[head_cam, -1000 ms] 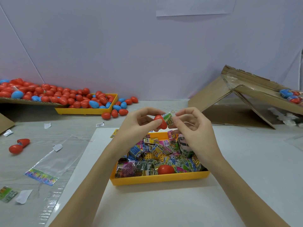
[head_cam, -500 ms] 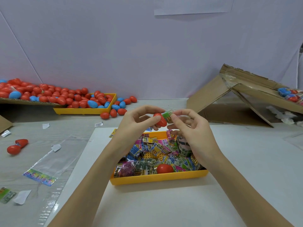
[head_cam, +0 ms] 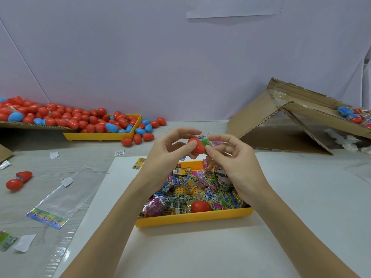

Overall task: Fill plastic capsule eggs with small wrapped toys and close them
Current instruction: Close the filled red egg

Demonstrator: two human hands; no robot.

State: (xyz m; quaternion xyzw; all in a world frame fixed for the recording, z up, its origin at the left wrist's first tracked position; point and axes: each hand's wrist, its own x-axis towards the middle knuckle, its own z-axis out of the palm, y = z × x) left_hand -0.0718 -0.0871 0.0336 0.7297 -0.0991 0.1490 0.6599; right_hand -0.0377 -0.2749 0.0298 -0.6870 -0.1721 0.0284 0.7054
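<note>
I see red egg half (head_cam: 196, 148) in left hand (head_cam: 168, 155); green wrapped toy (head_cam: 206, 141) with barcode stripes in right hand (head_cam: 234, 163). Near tray (head_cam: 192, 217) yellow, its packets (head_cam: 192, 183) pink, blue, yellow, green, barcode-printed; one red egg (head_cam: 200, 206) among them. Far tray (head_cam: 100, 136) yellow too, heaped eggs (head_cam: 80, 121) mostly red, few blue. I note counter (head_cam: 36, 163) pale grey wood grain, white sheet (head_cam: 200, 253), brown cardboard (head_cam: 259, 119), clear bag (head_cam: 60, 199) with rainbow-print strip, lilac-white wall (head_cam: 160, 57).
</note>
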